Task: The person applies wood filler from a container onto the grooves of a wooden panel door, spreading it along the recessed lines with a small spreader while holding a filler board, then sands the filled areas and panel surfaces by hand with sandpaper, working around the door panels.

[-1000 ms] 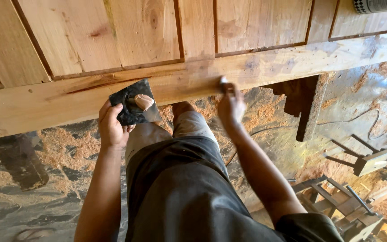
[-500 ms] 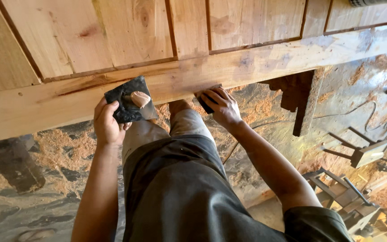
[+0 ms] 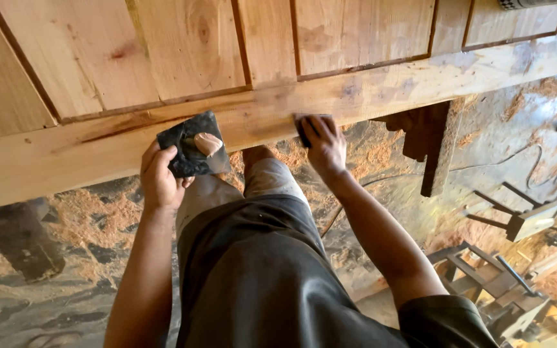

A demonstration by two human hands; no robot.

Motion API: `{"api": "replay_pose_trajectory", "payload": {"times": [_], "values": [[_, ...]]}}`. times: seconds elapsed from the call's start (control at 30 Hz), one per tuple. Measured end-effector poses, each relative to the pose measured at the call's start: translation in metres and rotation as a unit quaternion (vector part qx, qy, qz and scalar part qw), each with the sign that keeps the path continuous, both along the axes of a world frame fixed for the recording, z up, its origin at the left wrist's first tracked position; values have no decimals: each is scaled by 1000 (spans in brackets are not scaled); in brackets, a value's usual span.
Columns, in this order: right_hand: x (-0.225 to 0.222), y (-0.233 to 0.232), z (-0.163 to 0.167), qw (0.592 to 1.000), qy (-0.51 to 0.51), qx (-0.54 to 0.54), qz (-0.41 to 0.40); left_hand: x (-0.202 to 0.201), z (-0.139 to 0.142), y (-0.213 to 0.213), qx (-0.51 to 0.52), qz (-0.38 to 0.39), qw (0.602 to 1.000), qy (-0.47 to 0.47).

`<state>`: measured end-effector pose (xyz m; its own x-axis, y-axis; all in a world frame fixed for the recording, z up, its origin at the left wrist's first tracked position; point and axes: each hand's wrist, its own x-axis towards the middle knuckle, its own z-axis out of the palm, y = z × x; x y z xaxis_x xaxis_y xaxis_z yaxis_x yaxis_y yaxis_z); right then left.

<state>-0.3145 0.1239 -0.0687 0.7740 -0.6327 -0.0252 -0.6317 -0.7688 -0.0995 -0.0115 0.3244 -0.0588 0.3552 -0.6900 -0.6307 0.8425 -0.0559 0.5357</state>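
left hand (image 3: 160, 180): my fingers curl round a black flat pad with a tan putty blob (image 3: 191, 145), at the long pale wooden rail (image 3: 381, 87) edge
right hand (image 3: 325, 147): my fingers press flat together on a small dark piece (image 3: 303, 124) against the rail's face
room: open sawdust-strewn floor (image 3: 78, 219) under the rail; metal frames (image 3: 523, 222) well right

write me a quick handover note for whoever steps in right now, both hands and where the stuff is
Left hand: holds a dark pad carrying a lump of tan filler, raised against the front rail's edge.
Right hand: presses a small dark piece flat on the front rail of the wooden panel.
Done: a greyish smeared patch shows on the rail beside the right hand.
Left: filler remains on the pad; the rail further left looks bare, with a dark streak.
Floor: sawdust.
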Motion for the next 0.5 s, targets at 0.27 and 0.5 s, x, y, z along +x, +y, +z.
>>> {"api": "replay_pose_trajectory", "payload": {"times": [0.27,0.5], "values": [[12,-2,6,995,53,21,-85,-18,-6,4,16,-34,999,-15],[106,30,11,966,-41,227,118,-54,-13,22,93,62,993,49]]}}
